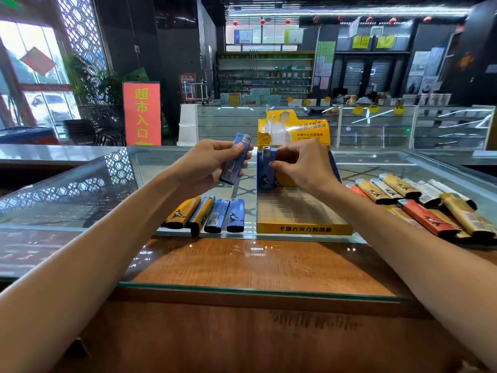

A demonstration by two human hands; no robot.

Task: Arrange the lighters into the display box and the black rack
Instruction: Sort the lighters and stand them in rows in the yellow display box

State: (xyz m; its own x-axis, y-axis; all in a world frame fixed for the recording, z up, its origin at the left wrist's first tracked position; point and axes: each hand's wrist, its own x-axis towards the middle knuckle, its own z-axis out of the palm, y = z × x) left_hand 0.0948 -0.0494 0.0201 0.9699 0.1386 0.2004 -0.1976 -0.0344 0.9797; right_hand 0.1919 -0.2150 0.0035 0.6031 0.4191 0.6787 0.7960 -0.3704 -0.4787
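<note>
Currently the right hand point(301, 164) pinches a blue lighter point(267, 168) into the display box point(304, 228) rear corner; misalignment could tip it. Left hand point(207, 164) clamps a spare lighter point(236, 157).

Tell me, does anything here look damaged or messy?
Yes. The display box has a torn, whitish patch on its yellow back card, and the loose lighters to its right lie jumbled, overlapping.

Both forearms extended forward, left grip point(207, 162) closed mid-air, right grip point(304, 165) pinched, fingers curled
</note>
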